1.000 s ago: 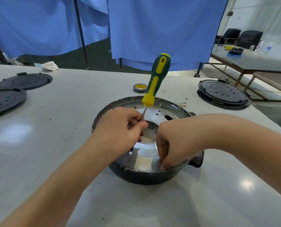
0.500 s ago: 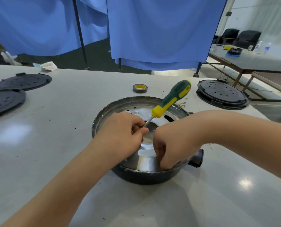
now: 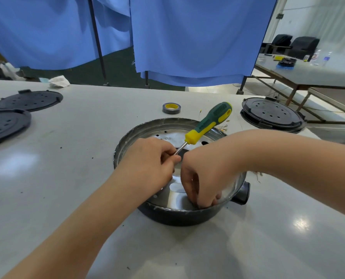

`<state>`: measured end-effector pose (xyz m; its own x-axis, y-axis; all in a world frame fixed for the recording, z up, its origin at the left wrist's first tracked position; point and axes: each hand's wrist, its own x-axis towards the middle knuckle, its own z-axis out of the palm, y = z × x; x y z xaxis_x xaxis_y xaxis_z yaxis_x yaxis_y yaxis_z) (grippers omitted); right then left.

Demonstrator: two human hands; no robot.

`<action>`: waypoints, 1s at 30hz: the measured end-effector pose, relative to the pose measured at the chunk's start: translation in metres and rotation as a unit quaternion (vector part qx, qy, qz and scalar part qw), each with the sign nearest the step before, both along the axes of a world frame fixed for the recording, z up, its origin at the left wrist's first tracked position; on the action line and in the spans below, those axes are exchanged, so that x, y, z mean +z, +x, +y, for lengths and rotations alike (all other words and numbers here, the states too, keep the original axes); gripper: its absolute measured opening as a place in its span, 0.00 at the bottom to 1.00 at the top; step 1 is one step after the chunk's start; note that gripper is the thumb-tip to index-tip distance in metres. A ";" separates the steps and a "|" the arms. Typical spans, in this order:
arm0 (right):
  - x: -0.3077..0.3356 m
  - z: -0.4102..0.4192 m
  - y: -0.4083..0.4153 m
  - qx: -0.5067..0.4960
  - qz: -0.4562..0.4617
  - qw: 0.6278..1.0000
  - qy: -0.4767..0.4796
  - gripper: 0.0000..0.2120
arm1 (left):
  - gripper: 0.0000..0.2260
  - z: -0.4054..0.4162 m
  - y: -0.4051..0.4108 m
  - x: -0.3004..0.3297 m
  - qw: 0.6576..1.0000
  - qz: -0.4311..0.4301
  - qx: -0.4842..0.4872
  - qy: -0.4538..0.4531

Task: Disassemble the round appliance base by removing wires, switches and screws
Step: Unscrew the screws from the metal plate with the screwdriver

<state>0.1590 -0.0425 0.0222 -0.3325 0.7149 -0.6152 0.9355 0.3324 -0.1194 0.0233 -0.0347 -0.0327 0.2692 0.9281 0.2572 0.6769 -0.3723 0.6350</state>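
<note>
The round appliance base, dark outside with a shiny perforated metal plate inside, sits on the grey table in front of me. My left hand pinches the metal shaft of a green and yellow screwdriver, whose handle leans up and to the right over the far rim. My right hand reaches down into the near right part of the base with curled fingers. The fingertips press at the inner wall, and what they hold is hidden.
A roll of dark tape lies beyond the base. Stacked black round covers sit at the right, two more black covers at the left. Small loose screws lie behind the rim. Blue curtains hang behind the table.
The screwdriver has tipped from nearly upright to leaning right and lower. My right hand has stayed inside the near edge of the base.
</note>
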 end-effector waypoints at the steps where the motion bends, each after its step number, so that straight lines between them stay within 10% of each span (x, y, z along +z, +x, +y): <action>1: 0.000 0.001 0.001 0.007 0.001 1.000 -0.003 0.08 | 0.07 0.000 0.000 0.000 1.000 0.003 0.000 0.001; 19: 0.040 0.010 0.060 -0.056 0.257 0.961 -0.083 0.09 | 0.09 0.003 -0.001 -0.003 0.998 -0.052 0.007 -0.028; 25: 0.020 -0.002 0.117 -0.221 0.419 0.881 -0.006 0.13 | 0.10 0.002 0.001 -0.003 0.993 -0.108 -0.012 -0.033; 30: -0.032 -0.007 0.153 -0.370 0.438 0.783 0.243 0.16 | 0.11 0.001 0.003 -0.005 0.992 -0.123 -0.030 -0.015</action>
<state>0.3123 -0.0497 -0.0098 0.1413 0.9898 0.0200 0.5236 -0.0576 -0.8500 0.0260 -0.0337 -0.0375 0.2575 0.9201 0.2950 0.4777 -0.3866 0.7889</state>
